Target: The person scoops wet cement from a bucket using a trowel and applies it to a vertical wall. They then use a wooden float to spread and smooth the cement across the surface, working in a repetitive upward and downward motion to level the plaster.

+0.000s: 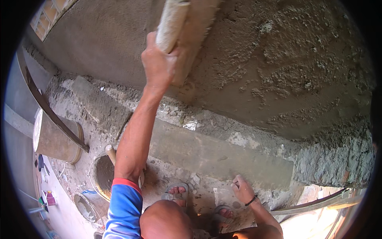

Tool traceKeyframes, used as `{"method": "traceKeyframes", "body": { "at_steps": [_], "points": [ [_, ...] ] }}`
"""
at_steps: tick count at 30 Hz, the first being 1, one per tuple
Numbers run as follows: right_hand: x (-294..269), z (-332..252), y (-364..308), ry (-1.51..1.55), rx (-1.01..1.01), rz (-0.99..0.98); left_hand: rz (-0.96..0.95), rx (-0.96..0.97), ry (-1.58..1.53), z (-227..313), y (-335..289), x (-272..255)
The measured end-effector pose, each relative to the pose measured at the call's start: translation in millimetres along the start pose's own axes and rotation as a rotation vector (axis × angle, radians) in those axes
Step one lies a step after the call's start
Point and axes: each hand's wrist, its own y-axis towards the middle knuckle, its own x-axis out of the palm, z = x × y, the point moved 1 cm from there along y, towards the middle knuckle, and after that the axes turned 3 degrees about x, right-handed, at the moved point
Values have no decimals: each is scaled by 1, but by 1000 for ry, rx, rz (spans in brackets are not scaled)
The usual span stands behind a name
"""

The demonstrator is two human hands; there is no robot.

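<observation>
My left hand (158, 65) grips the pale, worn handle of a long wooden plastering float (195, 38). The float's flat board lies against a wall of wet grey-brown mortar (274, 67). Around the float's left side the mortar is smooth; to the right it is rough and lumpy. My right hand (243, 191), with a dark beaded bracelet at the wrist, hangs low by the edge of a flat grey board (219, 151). Its fingers are loosely curled with a gap to the thumb, and I see nothing in them.
At left a large bucket (59, 139) lies tilted behind a curved strip (45, 105). Nearer stand a mortar bucket (104, 175) with a wooden tool handle (110, 153) and another bucket (89, 207). Rubble (173, 109) lines the wall's foot. My sandalled feet are below.
</observation>
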Motion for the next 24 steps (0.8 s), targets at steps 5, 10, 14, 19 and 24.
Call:
{"method": "traceKeyframes", "body": {
  "at_steps": [5, 10, 14, 19, 24],
  "points": [
    [1, 20, -17, -34, -18, 106, 62, -99, 2, -87, -25, -12],
    [6, 19, -21, -79, 15, 14, 47, -147, -106, -101, -57, 15],
    [12, 11, -7, -41, -51, 37, 37, -125, -61, -75, -60, 18],
    [5, -9, -1, -56, -2, -11, -23, 0, -96, 5, -40, 28],
    [6, -19, 7, -52, -63, -22, -73, -19, -60, 28, -52, 42]
  ]
}}
